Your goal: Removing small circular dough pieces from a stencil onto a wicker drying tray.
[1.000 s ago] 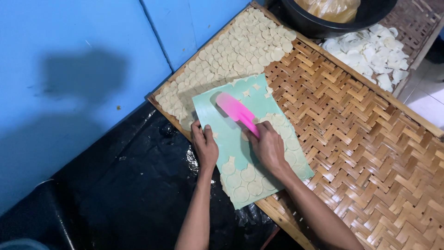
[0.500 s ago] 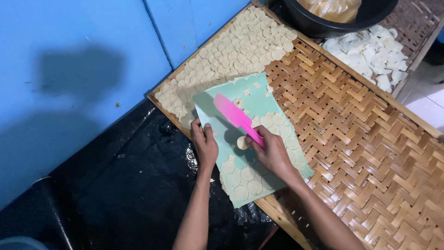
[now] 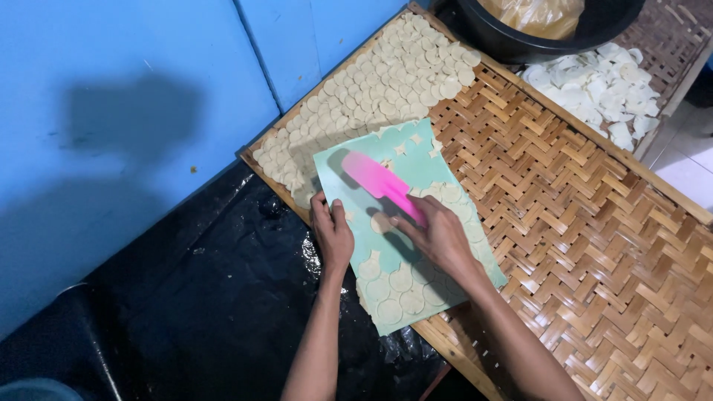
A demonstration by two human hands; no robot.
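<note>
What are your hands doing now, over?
Left hand pins green sheet. Right hand grips pink scraper above dough discs. Nothing blocking.

The right hand (image 3: 438, 238) holds a pink spatula (image 3: 382, 184) over the green sheet (image 3: 416, 223) of dough discs (image 3: 401, 282); the left hand (image 3: 332, 234) presses the sheet's left edge.

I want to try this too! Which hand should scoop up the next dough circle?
Probably the right hand: it holds the pink spatula over the green board. The left hand only presses the board's edge.
</note>
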